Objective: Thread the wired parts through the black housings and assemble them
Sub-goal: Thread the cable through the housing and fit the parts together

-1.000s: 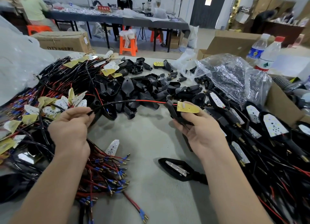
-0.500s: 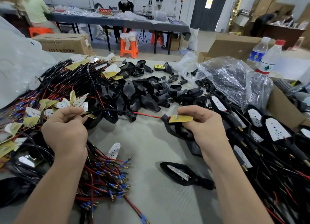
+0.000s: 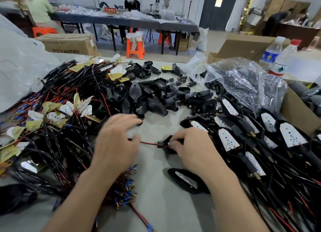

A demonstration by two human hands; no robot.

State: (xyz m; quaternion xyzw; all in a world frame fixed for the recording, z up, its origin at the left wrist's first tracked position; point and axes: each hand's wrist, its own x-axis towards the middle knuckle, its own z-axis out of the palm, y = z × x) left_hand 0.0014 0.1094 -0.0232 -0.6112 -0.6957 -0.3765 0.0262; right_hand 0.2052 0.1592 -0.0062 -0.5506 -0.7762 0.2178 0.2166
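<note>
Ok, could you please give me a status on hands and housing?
Right hand grips black housing. Red wire runs out toward left hand, blurred, grip unclear. Wire bundle lies under left forearm.

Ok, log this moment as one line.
phase: threading | right hand grips black housing | red wire runs from its stem to left hand | left hand blurred, grip unclear
</note>
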